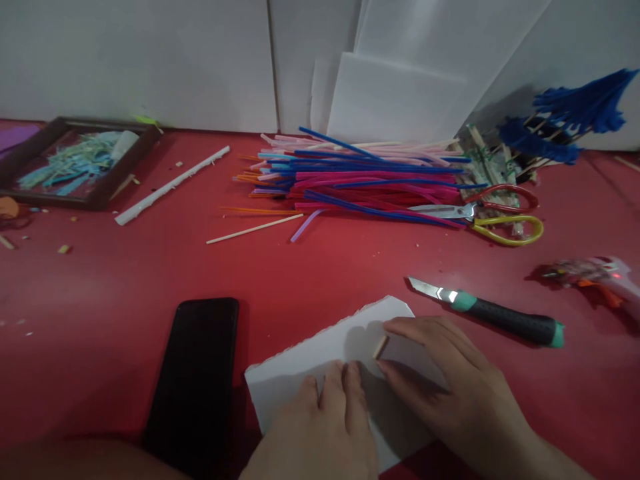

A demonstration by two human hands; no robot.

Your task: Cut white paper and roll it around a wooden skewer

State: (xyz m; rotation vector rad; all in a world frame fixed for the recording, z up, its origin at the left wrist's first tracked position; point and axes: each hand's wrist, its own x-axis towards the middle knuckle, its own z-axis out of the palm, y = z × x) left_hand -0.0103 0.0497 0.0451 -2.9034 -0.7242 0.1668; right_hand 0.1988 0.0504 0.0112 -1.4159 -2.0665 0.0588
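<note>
A piece of white board (300, 360) with one ragged edge lies on the red table. My left hand (325, 427) rests flat on its lower part, fingers stretched out and nothing held. A short wooden stick piece (381, 347) is between the thumb and index fingertips of my right hand (450, 380), over the board. To the left of the board lies a black phone (195, 380). Beyond my right hand is a utility knife (500, 317) with its blade out, pointing left.
Coloured pipe cleaners (370, 180) and scissors (480, 213) lie at the back of the red table (125, 280). A dark frame (97, 193) is at left, a glue gun (600, 273) at right. A thin stick (255, 229) lies before the pipe cleaners.
</note>
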